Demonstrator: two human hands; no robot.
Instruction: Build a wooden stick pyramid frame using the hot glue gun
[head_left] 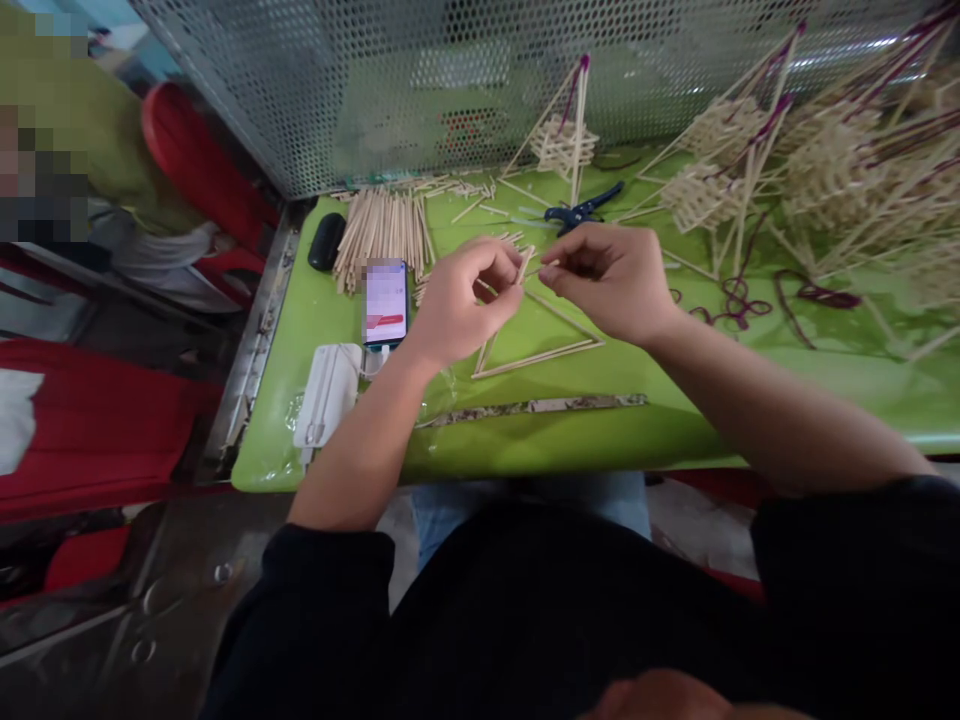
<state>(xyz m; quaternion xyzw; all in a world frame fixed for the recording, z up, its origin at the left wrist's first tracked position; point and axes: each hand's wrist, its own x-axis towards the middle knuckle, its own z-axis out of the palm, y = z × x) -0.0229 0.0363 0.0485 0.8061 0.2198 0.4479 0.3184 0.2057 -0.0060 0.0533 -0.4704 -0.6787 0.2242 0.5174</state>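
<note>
A triangular frame of thin wooden sticks [536, 359] rests on the green table below my fingers. My left hand [472, 300] is closed at its upper corner, with a stick end [526, 262] poking up between thumb and fingers. Close by on the right, my right hand [611, 280] is pinched shut. Something small and pale shows at its fingertips; I cannot make out what it is. Just behind the right hand lie dark blue cutting pliers [581, 212].
Loose sticks [386, 235], a phone [385, 302], a white power bank [328, 395] and a black case [326, 242] occupy the left side. Finished stick structures [712, 190] and purple cord [739, 305] fill the right. A patterned strip [536, 407] lies in front; a perforated metal panel [450, 90] stands behind.
</note>
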